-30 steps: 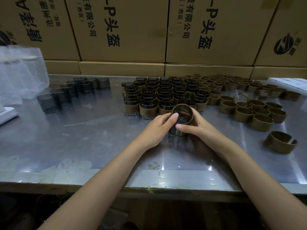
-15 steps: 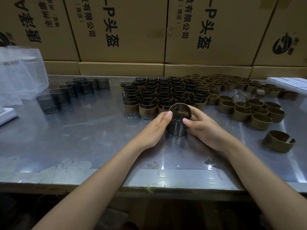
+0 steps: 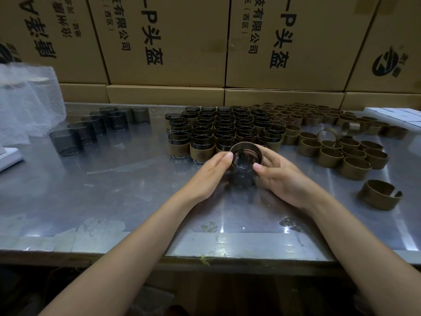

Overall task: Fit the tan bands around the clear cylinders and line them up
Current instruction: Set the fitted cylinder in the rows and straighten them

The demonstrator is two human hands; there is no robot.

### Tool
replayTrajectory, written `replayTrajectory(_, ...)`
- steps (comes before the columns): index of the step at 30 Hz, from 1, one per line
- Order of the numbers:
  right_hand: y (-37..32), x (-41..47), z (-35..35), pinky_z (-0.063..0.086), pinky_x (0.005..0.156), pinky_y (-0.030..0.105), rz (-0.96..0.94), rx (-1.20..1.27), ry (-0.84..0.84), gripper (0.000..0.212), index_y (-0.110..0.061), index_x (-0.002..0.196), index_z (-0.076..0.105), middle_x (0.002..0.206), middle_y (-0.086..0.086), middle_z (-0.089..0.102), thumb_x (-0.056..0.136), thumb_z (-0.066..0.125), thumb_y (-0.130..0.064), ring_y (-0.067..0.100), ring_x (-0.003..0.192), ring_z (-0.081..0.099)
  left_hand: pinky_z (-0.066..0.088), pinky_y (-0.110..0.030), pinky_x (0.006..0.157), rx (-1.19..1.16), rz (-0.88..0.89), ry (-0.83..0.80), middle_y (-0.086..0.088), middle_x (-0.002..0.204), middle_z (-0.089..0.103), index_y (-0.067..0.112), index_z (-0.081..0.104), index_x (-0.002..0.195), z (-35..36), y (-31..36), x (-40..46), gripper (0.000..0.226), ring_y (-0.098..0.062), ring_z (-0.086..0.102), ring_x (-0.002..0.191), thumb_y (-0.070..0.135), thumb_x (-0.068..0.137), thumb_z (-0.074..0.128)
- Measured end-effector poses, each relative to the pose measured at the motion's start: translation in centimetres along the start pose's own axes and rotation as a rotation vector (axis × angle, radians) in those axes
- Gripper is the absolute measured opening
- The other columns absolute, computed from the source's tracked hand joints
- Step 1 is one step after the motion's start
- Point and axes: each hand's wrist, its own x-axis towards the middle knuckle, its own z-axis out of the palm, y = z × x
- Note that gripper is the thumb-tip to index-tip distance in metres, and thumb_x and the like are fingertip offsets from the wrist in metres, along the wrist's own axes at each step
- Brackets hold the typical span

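A clear smoky cylinder (image 3: pixel 242 176) stands on the steel table (image 3: pixel 118 192) in front of me, with a tan band (image 3: pixel 247 148) around its top rim. My left hand (image 3: pixel 210 173) grips the left side of the cylinder and band. My right hand (image 3: pixel 280 176) holds the right side, thumb on the band's near edge. Behind them stand several banded cylinders (image 3: pixel 223 131) in close rows. Bare clear cylinders (image 3: pixel 91 128) sit at the far left. Loose tan bands (image 3: pixel 346 153) lie in a heap to the right.
One split tan band (image 3: pixel 379 195) lies apart at the right near my forearm. Cardboard boxes (image 3: pixel 168 42) wall off the back of the table. A bubble-wrap bag (image 3: pixel 27 101) stands at the far left, a white tray (image 3: pixel 396 116) at the far right.
Both hands have drawn the cylinder slightly toward me and the band has slid a little lower over its top. The hands stay on either side.
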Motion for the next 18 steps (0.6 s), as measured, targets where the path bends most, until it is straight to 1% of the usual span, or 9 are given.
replayTrajectory(3, -0.02, 0.04, -0.19, 0.035, 0.111, 0.043, 0.007, 0.014, 0.044, 0.058, -0.004, 0.146, 0.031, 0.142, 0.014, 0.049, 0.091, 0.044, 0.01, 0.026, 0.13, 0.049, 0.04, -0.039, 0.109, -0.003, -0.02, 0.026, -0.006, 0.126, 0.061, 0.011, 0.058, 0.122, -0.11, 0.09, 0.05, 0.035, -0.015, 0.054, 0.121, 0.031, 0.103, 0.038)
replayTrajectory(5, -0.03, 0.09, -0.11, 0.037, 0.11, 0.044, 0.007, 0.006, 0.037, 0.057, -0.004, 0.144, 0.034, 0.141, 0.014, 0.05, 0.09, 0.046, 0.009, 0.027, 0.129, 0.05, 0.042, -0.036, 0.107, -0.025, -0.032, 0.03, -0.007, 0.125, 0.061, 0.01, 0.058, 0.122, -0.16, 0.17, 0.06, 0.033, -0.016, 0.055, 0.121, 0.03, 0.102, 0.04)
replayTrajectory(7, -0.03, 0.14, 0.11, 0.04, 0.107, 0.041, 0.004, -0.006, 0.02, 0.057, -0.004, 0.14, 0.04, 0.137, 0.015, 0.053, 0.085, 0.052, 0.003, 0.027, 0.126, 0.053, 0.042, -0.038, 0.107, -0.042, -0.03, 0.037, -0.008, 0.125, 0.061, 0.009, 0.059, 0.122, -0.16, 0.23, 0.07, 0.032, -0.018, 0.055, 0.12, 0.028, 0.102, 0.042)
replayTrajectory(9, 0.0, 0.25, 0.24, 0.043, 0.102, 0.036, 0.014, -0.014, 0.016, 0.058, -0.003, 0.135, 0.047, 0.13, 0.017, 0.057, 0.078, 0.057, -0.003, 0.027, 0.121, 0.056, 0.04, -0.042, 0.108, -0.054, -0.022, 0.052, -0.009, 0.126, 0.061, 0.01, 0.059, 0.122, -0.2, 0.21, 0.1, 0.031, -0.019, 0.055, 0.121, 0.026, 0.101, 0.043)
replayTrajectory(11, 0.0, 0.38, 0.11, 0.043, 0.101, 0.032, 0.052, -0.018, 0.017, 0.06, -0.004, 0.132, 0.05, 0.128, 0.018, 0.059, 0.074, 0.062, -0.007, 0.026, 0.12, 0.057, 0.038, -0.044, 0.11, -0.063, -0.019, 0.056, -0.009, 0.127, 0.061, 0.011, 0.059, 0.123, -0.27, 0.18, 0.12, 0.031, -0.019, 0.055, 0.122, 0.027, 0.101, 0.045)
replayTrajectory(14, -0.1, 0.38, -0.53, 0.039, 0.107, 0.034, 0.119, -0.007, 0.028, 0.063, -0.008, 0.131, 0.053, 0.132, 0.016, 0.057, 0.069, 0.067, -0.01, 0.024, 0.123, 0.055, 0.038, -0.044, 0.111, -0.101, -0.048, 0.026, -0.006, 0.129, 0.06, 0.015, 0.059, 0.125, -0.35, 0.17, 0.11, 0.032, -0.018, 0.054, 0.123, 0.03, 0.1, 0.047)
replayTrajectory(16, -0.19, 0.28, -0.72, 0.041, 0.103, 0.032, 0.137, 0.002, 0.028, 0.061, -0.011, 0.129, 0.055, 0.132, 0.016, 0.058, 0.069, 0.067, -0.009, 0.023, 0.122, 0.056, 0.039, -0.042, 0.11, -0.166, -0.083, -0.007, -0.004, 0.13, 0.061, 0.018, 0.059, 0.125, -0.47, 0.26, 0.03, 0.031, -0.016, 0.055, 0.123, 0.031, 0.099, 0.048)
replayTrajectory(18, -0.23, 0.14, -0.75, 0.043, 0.099, 0.029, 0.138, 0.014, 0.021, 0.06, -0.011, 0.128, 0.055, 0.131, 0.02, 0.057, 0.069, 0.066, -0.007, 0.024, 0.121, 0.057, 0.04, -0.041, 0.11, -0.223, -0.11, -0.049, -0.004, 0.13, 0.061, 0.017, 0.056, 0.129, -0.7, 0.28, -0.02, 0.035, -0.015, 0.057, 0.122, 0.031, 0.097, 0.051)
